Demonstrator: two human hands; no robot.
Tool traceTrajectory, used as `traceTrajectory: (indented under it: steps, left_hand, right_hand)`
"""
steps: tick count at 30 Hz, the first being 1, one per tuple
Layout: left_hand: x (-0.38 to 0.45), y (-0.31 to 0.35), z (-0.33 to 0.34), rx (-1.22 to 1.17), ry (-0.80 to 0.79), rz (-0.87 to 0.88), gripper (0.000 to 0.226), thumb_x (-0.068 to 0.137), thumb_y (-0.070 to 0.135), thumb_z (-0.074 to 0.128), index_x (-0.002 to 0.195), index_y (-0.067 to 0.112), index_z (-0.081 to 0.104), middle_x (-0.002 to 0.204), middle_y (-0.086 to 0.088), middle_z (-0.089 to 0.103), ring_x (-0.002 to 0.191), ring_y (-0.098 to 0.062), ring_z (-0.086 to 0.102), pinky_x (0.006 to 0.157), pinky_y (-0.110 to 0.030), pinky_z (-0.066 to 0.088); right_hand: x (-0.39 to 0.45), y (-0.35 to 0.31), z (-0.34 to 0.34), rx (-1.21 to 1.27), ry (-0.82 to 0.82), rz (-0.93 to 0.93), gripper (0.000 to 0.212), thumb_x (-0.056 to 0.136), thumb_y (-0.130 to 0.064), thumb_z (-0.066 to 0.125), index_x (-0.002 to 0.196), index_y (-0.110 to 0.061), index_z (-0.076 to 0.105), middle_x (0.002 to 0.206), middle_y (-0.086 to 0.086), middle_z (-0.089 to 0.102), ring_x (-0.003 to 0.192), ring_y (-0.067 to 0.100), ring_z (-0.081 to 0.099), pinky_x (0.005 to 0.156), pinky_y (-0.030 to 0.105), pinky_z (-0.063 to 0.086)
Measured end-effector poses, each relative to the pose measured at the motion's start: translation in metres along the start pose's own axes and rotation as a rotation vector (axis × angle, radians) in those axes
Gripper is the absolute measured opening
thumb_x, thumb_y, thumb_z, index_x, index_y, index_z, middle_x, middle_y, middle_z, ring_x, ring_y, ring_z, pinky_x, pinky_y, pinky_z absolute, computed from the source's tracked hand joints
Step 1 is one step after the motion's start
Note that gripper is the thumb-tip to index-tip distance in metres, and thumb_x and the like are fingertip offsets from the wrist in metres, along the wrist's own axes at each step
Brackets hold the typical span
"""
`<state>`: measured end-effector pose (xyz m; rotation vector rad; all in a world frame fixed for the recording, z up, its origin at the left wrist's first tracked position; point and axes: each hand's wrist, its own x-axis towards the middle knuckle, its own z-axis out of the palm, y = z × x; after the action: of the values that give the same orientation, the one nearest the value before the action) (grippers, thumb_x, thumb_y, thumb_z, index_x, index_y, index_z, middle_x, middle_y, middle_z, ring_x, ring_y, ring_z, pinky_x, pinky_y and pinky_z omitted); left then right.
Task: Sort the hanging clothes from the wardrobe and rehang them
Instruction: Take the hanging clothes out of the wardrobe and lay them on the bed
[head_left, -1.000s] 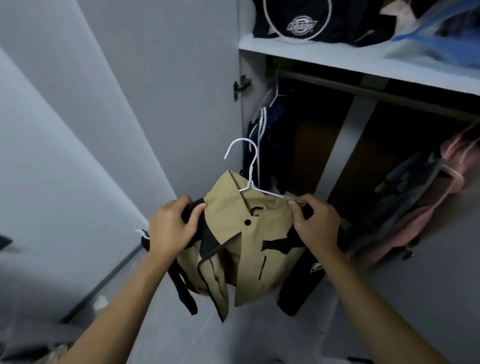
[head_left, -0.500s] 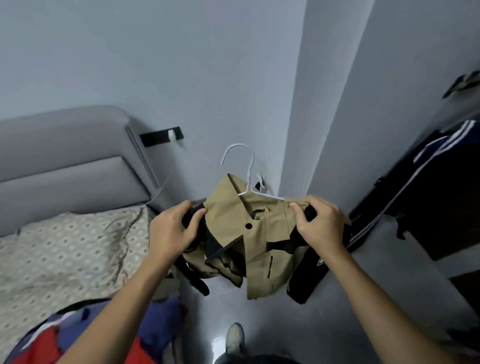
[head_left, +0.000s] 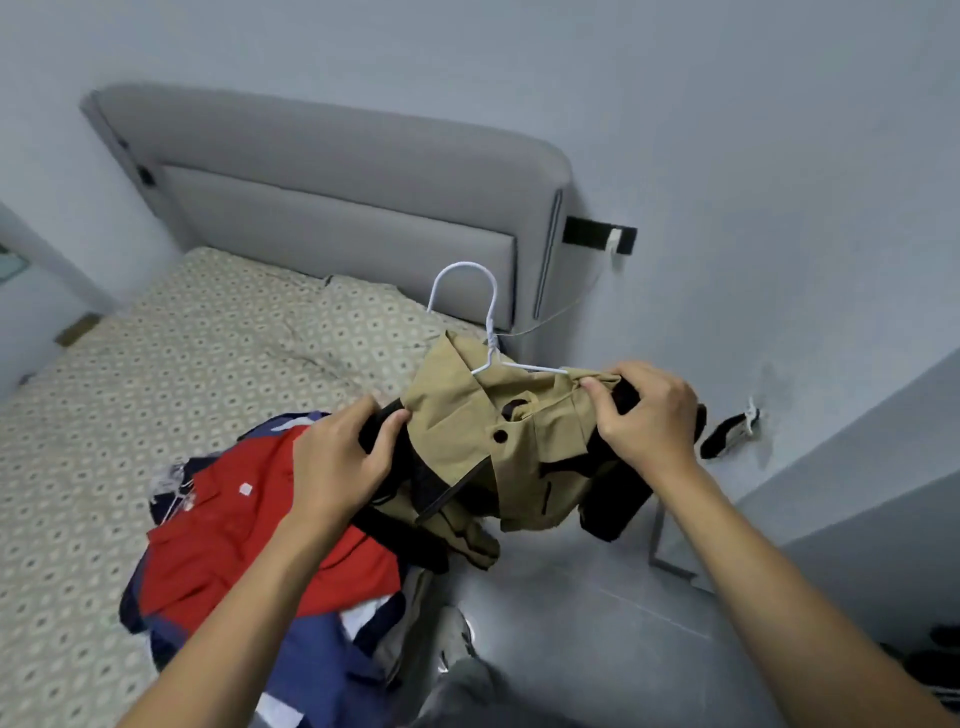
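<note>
Bed (head_left: 156, 405): a patterned cream cover is spread over it, and it is taken as the landmark for all that follows. Headboard (head_left: 332, 208): grey, padded, set at the far end of the bed against the wall. Pile of clothes (head_left: 249, 545): red and blue garments are heaped on the near right corner of the bed, with a white hanger partly seen among them. Tan jacket (head_left: 498, 452): with black trim and a dark button at the collar, it is held in the air just above and to the right of the bed's near right corner, over the edge of the pile and the grey floor (head_left: 597, 623); it is carried on a white wire hanger (head_left: 483, 322), whose hook is raised upright before the headboard's right end. Left hand (head_left: 337, 462): its fingers are curled round the jacket's black left shoulder, above the pile. Right hand (head_left: 649, 415): its fingers and thumb are pinched on the jacket's right shoulder, off the bed's right side. Black wall socket (head_left: 597, 239): fixed to the wall just right of the headboard, with a white plug in it.
</note>
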<state>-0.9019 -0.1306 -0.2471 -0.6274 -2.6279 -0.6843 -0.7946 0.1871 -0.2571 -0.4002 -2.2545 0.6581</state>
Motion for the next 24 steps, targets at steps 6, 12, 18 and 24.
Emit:
traceTrajectory:
  steps: [6, 12, 18, 24]
  left_hand:
    - [-0.021, -0.046, -0.030, 0.077, 0.096, -0.140, 0.040, 0.096, 0.049, 0.061, 0.070, 0.019, 0.052, 0.058, -0.003, 0.058, 0.058, -0.030, 0.061, 0.048, -0.034, 0.027]
    - [-0.031, -0.112, -0.037, 0.101, 0.111, -0.351, 0.047, 0.095, 0.055, 0.056, 0.071, 0.015, 0.049, 0.056, -0.002, 0.055, 0.057, -0.032, 0.060, 0.045, -0.036, 0.038]
    - [-0.050, -0.194, -0.049, 0.134, 0.125, -0.542, 0.046, 0.095, 0.059, 0.053, 0.072, 0.020, 0.048, 0.053, 0.005, 0.046, 0.054, -0.025, 0.055, 0.045, -0.037, 0.042]
    - [-0.078, -0.257, -0.064, 0.228, 0.130, -0.769, 0.047, 0.095, 0.061, 0.049, 0.072, 0.020, 0.052, 0.053, 0.004, 0.051, 0.053, -0.021, 0.055, 0.043, -0.034, 0.040]
  right_hand:
    - [0.034, -0.046, 0.063, 0.076, -0.110, -0.141, 0.023, 0.088, -0.042, 0.071, 0.079, -0.021, 0.071, 0.072, -0.009, 0.068, 0.068, 0.019, 0.065, 0.059, 0.032, 0.049]
    - [0.053, -0.092, 0.149, 0.129, -0.260, -0.220, 0.028, 0.087, -0.050, 0.069, 0.081, -0.023, 0.073, 0.074, -0.009, 0.071, 0.072, 0.018, 0.069, 0.062, 0.034, 0.052]
    - [0.050, -0.151, 0.254, 0.175, -0.439, -0.292, 0.029, 0.086, -0.050, 0.069, 0.081, -0.023, 0.075, 0.077, -0.007, 0.073, 0.074, 0.022, 0.070, 0.065, 0.038, 0.055]
    - [0.045, -0.219, 0.356, 0.233, -0.685, -0.417, 0.034, 0.086, -0.056, 0.064, 0.081, -0.024, 0.073, 0.074, -0.007, 0.072, 0.073, 0.021, 0.069, 0.061, 0.034, 0.050]
